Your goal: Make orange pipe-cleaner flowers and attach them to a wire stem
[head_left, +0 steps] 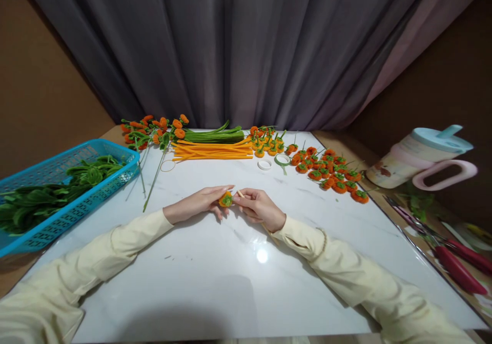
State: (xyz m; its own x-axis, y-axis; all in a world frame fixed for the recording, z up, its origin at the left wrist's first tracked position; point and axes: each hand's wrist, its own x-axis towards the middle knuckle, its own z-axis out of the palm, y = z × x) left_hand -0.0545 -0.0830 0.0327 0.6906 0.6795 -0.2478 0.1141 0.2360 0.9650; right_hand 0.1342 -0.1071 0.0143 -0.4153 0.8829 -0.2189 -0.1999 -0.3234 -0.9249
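Orange flower head (pixel 225 199): held between the two hands, over the middle of the desk (pixel 200 272)
Left hand (pixel 209 199): fingers (pixel 221 188) closed around the flower head, the lower ones spread
Right hand (pixel 263 209): pale stick (pixel 241 194) pinched in drawn-together fingers
Blue basket (pixel 135 157): placed at left, partly filled with green leaves (pixel 94 172)

White, marble-patterned tabletop (pixel 215 277), with blue basket (pixel 115 146) at left. Along the far edge, left to right: stemmed orange flowers (pixel 178 133); orange-yellow strips (pixel 213 150), green strips (pixel 217 137) behind; yellow-orange blooms (pixel 272 149). Nearer, 1 white ring (pixel 264 168) and 1 green tape roll (pixel 283 164); rightward, orange flower heads (pixel 326 172).
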